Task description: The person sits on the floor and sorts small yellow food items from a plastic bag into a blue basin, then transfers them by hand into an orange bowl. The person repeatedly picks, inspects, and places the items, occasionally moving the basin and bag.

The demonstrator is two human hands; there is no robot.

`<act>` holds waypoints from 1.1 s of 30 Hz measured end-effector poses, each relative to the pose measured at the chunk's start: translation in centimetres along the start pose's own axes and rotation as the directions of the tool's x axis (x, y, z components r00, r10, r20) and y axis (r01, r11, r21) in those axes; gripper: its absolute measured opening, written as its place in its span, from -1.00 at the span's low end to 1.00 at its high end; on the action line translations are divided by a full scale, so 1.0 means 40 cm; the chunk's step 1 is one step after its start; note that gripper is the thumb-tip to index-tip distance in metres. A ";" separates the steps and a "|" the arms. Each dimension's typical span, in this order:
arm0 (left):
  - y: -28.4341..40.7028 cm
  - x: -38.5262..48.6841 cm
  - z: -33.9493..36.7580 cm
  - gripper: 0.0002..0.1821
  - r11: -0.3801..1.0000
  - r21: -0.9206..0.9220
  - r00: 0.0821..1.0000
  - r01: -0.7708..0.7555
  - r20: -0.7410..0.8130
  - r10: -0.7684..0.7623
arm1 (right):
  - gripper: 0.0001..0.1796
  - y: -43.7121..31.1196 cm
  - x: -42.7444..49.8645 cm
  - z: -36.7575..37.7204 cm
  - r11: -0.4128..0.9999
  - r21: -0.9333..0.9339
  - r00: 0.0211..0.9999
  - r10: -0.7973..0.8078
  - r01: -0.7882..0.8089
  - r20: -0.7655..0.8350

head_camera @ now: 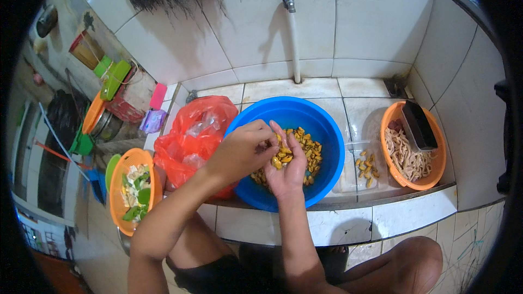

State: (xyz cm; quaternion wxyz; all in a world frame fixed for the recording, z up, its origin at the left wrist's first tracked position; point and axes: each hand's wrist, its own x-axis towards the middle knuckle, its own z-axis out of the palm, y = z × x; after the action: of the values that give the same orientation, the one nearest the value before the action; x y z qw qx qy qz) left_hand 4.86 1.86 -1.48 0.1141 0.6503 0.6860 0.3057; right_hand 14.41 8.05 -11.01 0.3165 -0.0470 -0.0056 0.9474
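My right hand is palm up and cupped around several yellow-orange shelled mussels, above a blue plastic basin. Over that palm my left hand reaches in from the left, thumb and fingers bent together beside the mussels. Whether a piece is pinched in those fingertips is hidden. More mussel meat lies in the basin below both hands. To the right, a clear plastic tray holds several separate mussel pieces.
An orange basket at right holds pale strips of food and a black container. A red plastic bag sits left of the basin; another orange basket holds cut vegetables. A blue-handled tap is behind.
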 end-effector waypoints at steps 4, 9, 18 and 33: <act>-0.007 -0.001 -0.024 -0.91 0.983 -0.160 0.996 0.088 -0.006 -0.091 | -0.58 0.007 0.000 -0.010 0.982 -0.190 0.975 -0.059 0.017 -0.214; -0.025 0.001 -0.041 -0.93 0.938 -0.285 0.978 0.200 -0.009 -0.211 | -0.66 0.004 -0.017 -0.008 0.940 -0.334 0.994 -0.089 0.064 -0.060; -0.045 0.000 -0.062 -0.92 0.876 -0.373 0.952 0.305 0.106 -0.286 | -0.67 -0.015 -0.017 0.002 0.949 -0.314 0.999 0.037 -0.032 0.009; -0.043 -0.013 -0.155 -0.88 0.862 -0.423 0.954 0.280 0.025 -0.298 | -0.74 -0.038 0.000 -0.030 0.958 -0.281 0.997 0.068 -0.056 0.032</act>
State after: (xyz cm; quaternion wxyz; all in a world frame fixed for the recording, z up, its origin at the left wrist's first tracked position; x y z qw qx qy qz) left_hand 0.09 -0.27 2.30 0.2821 0.4936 0.6954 0.4395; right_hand 15.42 9.25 -12.17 0.2767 -0.0717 -0.1443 0.9473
